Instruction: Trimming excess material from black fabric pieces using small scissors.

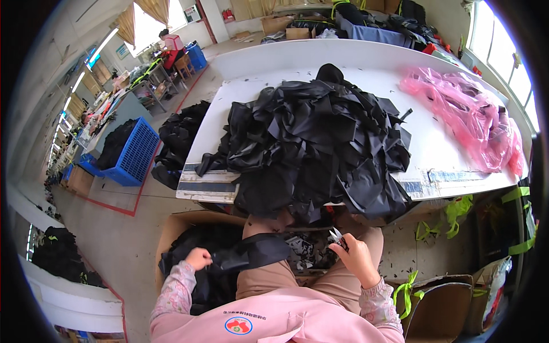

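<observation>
My left hand (199, 259) is closed, its fingertips pinched at the edge of a black fabric piece (263, 251). That piece stretches from the fingers across my left thigh. Under this hand, more black fabric pieces (197, 286) fill an open cardboard box (170, 228) beside my left leg. Over my right thigh, my right hand (355, 257) is closed around a pair of thread snips (338, 236), blades pointing up and away from me. Ahead of me a large heap of black fabric pieces (320, 131) covers the middle of the white table (423, 143) and hangs over its front edge.
A pink plastic bag (466, 114) lies on the table's right side. Dark scraps sit in a container (309, 251) between my legs. Left stands a blue crate (137, 154) of black fabric. An open cardboard box (437, 308) with green ties is at my right. Another person (171, 43) sits far off.
</observation>
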{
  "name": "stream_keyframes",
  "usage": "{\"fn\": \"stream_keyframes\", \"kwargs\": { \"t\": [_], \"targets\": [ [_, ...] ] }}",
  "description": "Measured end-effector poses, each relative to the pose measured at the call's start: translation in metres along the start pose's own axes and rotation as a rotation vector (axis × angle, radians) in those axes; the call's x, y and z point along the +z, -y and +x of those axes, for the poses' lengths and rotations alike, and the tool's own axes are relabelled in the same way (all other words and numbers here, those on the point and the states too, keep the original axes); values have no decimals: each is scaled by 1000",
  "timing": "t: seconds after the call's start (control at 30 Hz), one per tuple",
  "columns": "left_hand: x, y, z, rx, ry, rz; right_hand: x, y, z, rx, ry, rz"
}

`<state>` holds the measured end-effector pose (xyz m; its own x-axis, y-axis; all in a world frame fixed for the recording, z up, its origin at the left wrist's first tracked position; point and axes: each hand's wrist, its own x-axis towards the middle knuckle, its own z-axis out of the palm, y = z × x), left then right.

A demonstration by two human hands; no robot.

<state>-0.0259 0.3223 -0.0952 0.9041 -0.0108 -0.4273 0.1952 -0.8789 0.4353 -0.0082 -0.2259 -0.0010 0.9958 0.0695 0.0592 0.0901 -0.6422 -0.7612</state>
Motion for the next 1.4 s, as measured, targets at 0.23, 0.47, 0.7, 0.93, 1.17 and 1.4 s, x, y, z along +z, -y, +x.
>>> {"fn": "stream_keyframes", "kwargs": {
  "t": [0.23, 0.47, 0.7, 0.93, 1.17, 1.4],
  "targets": [
    [3, -132, -11, 190, -123, -714, 26, 30, 24, -167, 137, 74],
    [-32, -281, -11, 595, 120, -1000, 23, 99, 28, -498, 67, 166],
    [-25, -302, -18, 657, 202, -996, 10, 102, 19, -516, 46, -15],
    [-22, -303, -23, 690, 139, -888, 12, 100, 18, -494, 43, -40],
    [-18, -297, -20, 710, 78, -862, 12, 101, 17, -401, 127, 64],
    [-19, -299, -24, 705, 45, -871, 13, 101, 15, -335, 181, 160]
  ]
}}
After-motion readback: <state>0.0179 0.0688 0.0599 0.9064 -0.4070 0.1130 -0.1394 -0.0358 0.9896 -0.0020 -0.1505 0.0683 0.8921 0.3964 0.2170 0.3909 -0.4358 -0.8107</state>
